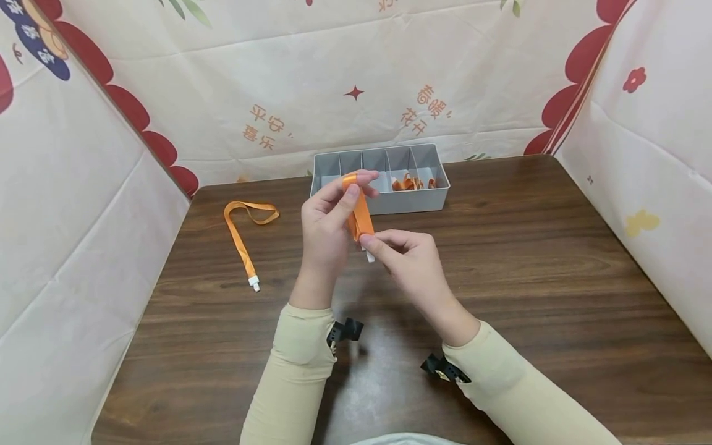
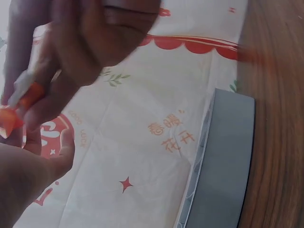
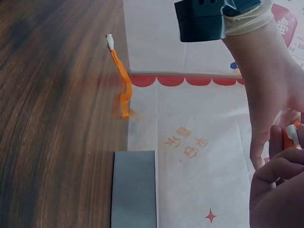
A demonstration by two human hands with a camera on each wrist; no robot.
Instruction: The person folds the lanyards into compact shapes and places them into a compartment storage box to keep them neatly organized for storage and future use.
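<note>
An orange lanyard [image 1: 361, 213] with a white clip [image 1: 369, 256] is folded into a short band between the two hands, above the table. My left hand [image 1: 328, 216] holds its upper end, the thumb against the band and a loop round the fingers. Below, my right hand [image 1: 406, 256] pinches the lower end near the white clip between thumb and forefinger. In the left wrist view, the orange band [image 2: 9, 118] shows only in part behind the fingers. The right wrist view catches a bit of the white clip [image 3: 292, 134] at its right edge.
A second orange lanyard [image 1: 238, 241] lies on the brown wooden table [image 1: 528, 259] at the left. Behind the hands stands a grey divided box [image 1: 411, 201], with orange lanyards [image 1: 408, 183] in its right compartments. Printed cloth [image 1: 334, 74] hangs round the table's back and sides.
</note>
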